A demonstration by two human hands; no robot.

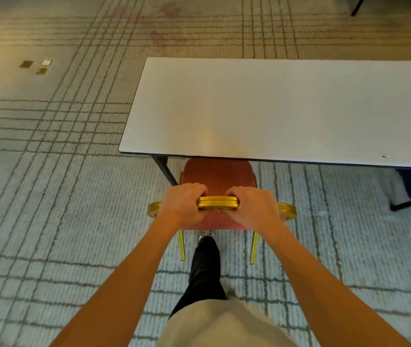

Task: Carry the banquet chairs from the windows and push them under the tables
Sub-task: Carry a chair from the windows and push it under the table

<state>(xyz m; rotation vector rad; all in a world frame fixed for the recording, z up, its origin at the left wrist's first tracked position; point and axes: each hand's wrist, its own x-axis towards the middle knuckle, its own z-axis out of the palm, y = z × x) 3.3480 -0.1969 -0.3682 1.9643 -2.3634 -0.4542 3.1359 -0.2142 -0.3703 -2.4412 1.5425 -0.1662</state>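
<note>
White counter (287, 108), far right, with its near edge covering the front of the banquet chair (218, 175) seat. The gold back rail (218, 202) sits in my grasp: my left hand (183, 205) and right hand (253, 209) are both curled tightly round it, side by side.

Our red padded chair with a gold metal frame (218, 177) stands upright, seat partly under the long white table (274, 108).
</note>
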